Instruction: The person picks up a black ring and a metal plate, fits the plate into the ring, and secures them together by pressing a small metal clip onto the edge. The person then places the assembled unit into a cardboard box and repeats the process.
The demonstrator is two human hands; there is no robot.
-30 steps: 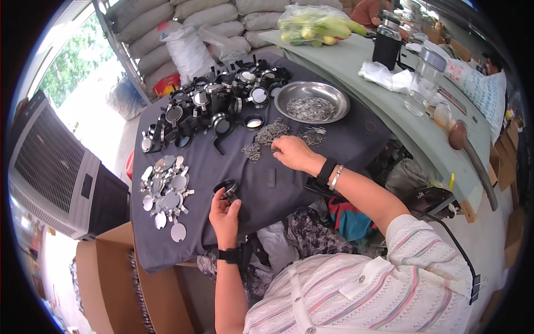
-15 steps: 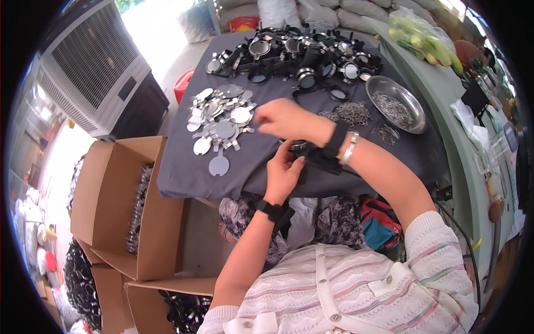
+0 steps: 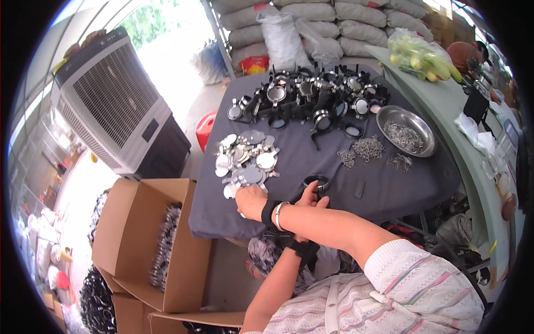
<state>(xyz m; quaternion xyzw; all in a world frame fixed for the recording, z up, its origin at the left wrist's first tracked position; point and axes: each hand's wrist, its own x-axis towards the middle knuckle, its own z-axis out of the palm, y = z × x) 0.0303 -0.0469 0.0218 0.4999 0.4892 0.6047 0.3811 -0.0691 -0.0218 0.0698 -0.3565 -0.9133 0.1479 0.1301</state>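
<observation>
My left hand point(image 3: 314, 198) is closed around a black round clamp with a ring-shaped top point(image 3: 316, 181), near the table's front edge. My right arm crosses over my left wrist. At the near edge of a pile of flat silver discs with tabs point(image 3: 253, 161), my right hand point(image 3: 252, 202) is curled with its fingers bent down. What those fingers grip, if anything, is hidden beneath the hand; the lone disc seen there earlier is covered.
A heap of black clamps with metal rings point(image 3: 311, 94) covers the table's far side. On the right are a steel bowl of small metal pins point(image 3: 405, 131), loose hardware piles point(image 3: 368, 148) and a dark strip point(image 3: 360, 189). Cardboard boxes point(image 3: 192, 261) stand left, below an air cooler point(image 3: 119, 100).
My right hand has moved left and nearer to me, from beside the disc pile down to its near edge. The view has tilted up, and the dark strip now shows on the cloth.
</observation>
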